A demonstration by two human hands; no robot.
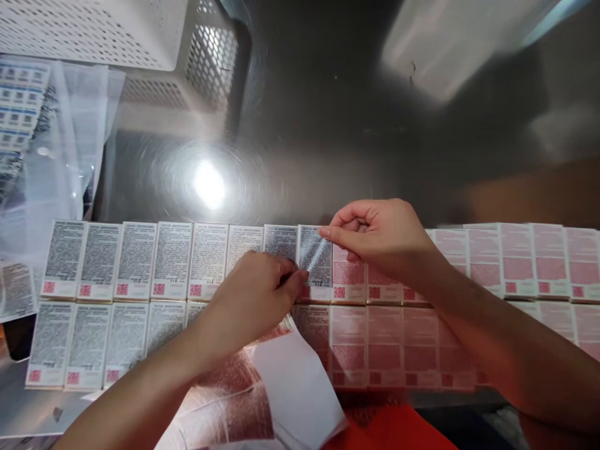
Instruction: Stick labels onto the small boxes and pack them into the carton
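Two rows of small upright-printed boxes [349, 344] lie side by side across the table. A clear label [316, 253] with dark print lies over one box of the upper row, its shiny film catching light. My right hand [382, 231] pinches the label's upper right corner between thumb and finger. At the lower edge, my left hand [260, 290] is closed with thumb and fingertips together on the label. Beneath the left hand hangs a curled label sheet [295, 381] with a white back; whether these fingers also hold it, I cannot tell.
White perforated baskets [94, 31] stand at the upper left. Below them lie plastic bags [70, 137] and sheets of printed stickers [19, 106]. The metal table [304, 125] is shiny and reflects a lamp. Something red [389, 428] shows at the bottom edge.
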